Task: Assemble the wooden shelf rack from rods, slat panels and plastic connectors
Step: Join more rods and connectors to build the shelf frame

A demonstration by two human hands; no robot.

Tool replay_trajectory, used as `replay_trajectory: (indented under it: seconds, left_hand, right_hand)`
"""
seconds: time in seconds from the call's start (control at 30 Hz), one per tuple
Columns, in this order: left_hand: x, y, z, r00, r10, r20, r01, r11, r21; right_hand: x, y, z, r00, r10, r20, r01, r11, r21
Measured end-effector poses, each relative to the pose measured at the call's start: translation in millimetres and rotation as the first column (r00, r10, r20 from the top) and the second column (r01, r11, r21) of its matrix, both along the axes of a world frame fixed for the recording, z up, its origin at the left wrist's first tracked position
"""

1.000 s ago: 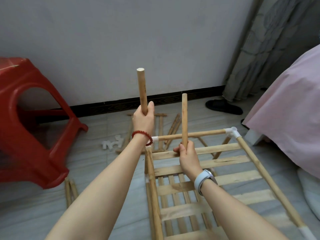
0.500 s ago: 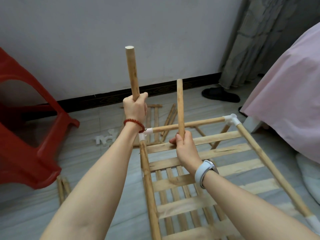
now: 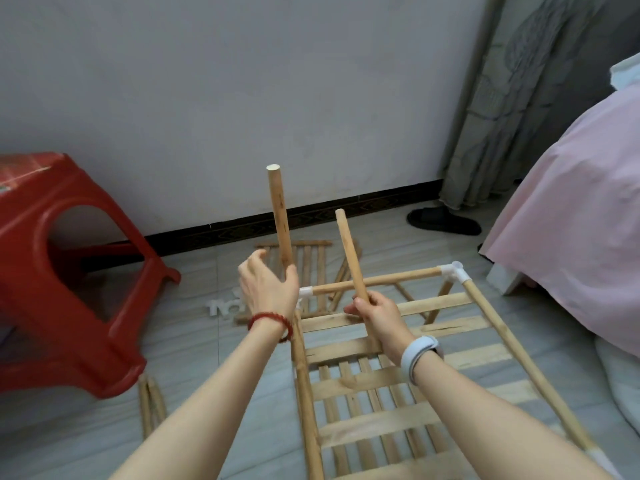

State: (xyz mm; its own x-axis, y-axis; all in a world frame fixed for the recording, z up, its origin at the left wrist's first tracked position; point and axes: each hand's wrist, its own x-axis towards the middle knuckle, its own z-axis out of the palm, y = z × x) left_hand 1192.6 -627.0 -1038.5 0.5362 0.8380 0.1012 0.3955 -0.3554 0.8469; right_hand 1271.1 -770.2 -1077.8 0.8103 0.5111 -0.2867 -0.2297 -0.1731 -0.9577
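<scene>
We see our left hand (image 3: 268,289) with its fingers spread and loose beside the upright rod (image 3: 280,216), the thumb side near or touching the rod's lower part; it does not wrap around it. That rod rises from the near-left white corner connector (image 3: 305,292) of the rack frame (image 3: 381,386). Our right hand (image 3: 375,315) is closed around the bottom of a second rod (image 3: 350,252), which leans slightly left and crosses in front of the frame's far horizontal rod (image 3: 377,281). The two hands are apart, the left a little higher than the right.

The frame lies on the tiled floor (image 3: 194,358) in front of us, its slats running across between two long side rods, with another white connector (image 3: 453,271) at the far-right corner. Behind it a loose slat panel (image 3: 308,268) lies flat by the wall, with white connectors (image 3: 225,306) just beside it. Two spare rods (image 3: 150,403) lie near the red plastic stool (image 3: 65,271) on the left. A pink-covered bed (image 3: 571,220) stands at the right, a dark slipper (image 3: 443,220) near the curtain (image 3: 512,98).
</scene>
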Motion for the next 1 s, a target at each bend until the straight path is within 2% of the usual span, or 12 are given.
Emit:
replay_trajectory:
  seconds: [0.03,0.07,0.13,0.2,0.27,0.37,0.47,0.53,0.6,0.67,0.8,1.0]
  left_hand:
    - [-7.3,-8.9,-2.2,0.998,0.061,0.011,-0.062,0.987,0.151]
    - [-11.2,-17.2,-5.4,0.999,0.047,0.01,-0.048,0.956,0.289]
    - [-5.8,-33.7,-11.5,0.984,-0.114,-0.134,0.162,0.882,0.443]
    - [13.1,-48.4,-15.8,0.902,-0.261,-0.345,0.399,0.812,0.427]
    - [40.3,-65.6,-20.0,0.811,-0.342,-0.475,0.534,0.765,0.36]
    - [78.5,-87.6,-28.7,0.705,-0.392,-0.59,0.645,0.7,0.306]
    - [115.0,-103.5,-39.5,0.602,-0.404,-0.689,0.728,0.632,0.265]
    - [130.3,-107.3,-47.5,0.56,-0.396,-0.728,0.746,0.622,0.235]
    - [140.3,-111.1,-61.2,0.56,-0.356,-0.748,0.746,0.609,0.269]
    - [138.9,-111.2,-73.0,0.607,-0.314,-0.73,0.722,0.601,0.342]
    - [137.3,-112.9,-79.8,0.629,-0.302,-0.716,0.711,0.596,0.373]
    - [138.4,-114.4,-81.9,0.63,-0.292,-0.72,0.713,0.586,0.386]
  right_hand:
    - [5.0,-6.1,3.9,0.999,-0.023,-0.031,0.024,0.999,0.027]
    - [11.3,-13.4,7.5,0.998,-0.057,-0.039,0.058,0.997,0.042]
    - [27.2,-31.1,15.6,0.991,-0.129,0.023,0.128,0.991,0.036]
    - [45.7,-49.1,24.1,0.971,-0.215,0.103,0.212,0.976,0.041]
    - [66.4,-69.2,31.5,0.942,-0.292,0.163,0.286,0.956,0.061]
    - [95.7,-88.6,37.4,0.906,-0.37,0.205,0.349,0.928,0.134]
    - [130.3,-97.4,41.1,0.834,-0.531,0.154,0.486,0.837,0.253]
    - [149.1,-96.4,45.3,0.799,-0.587,0.134,0.529,0.791,0.308]
    - [168.2,-96.3,44.7,0.78,-0.612,0.133,0.54,0.765,0.351]
    - [179.0,-95.2,43.0,0.772,-0.625,0.12,0.538,0.742,0.4]
    - [188.4,-102.4,29.2,0.783,-0.592,0.192,0.503,0.784,0.363]
    - [190.7,-112.1,22.5,0.811,-0.577,0.099,0.496,0.767,0.407]
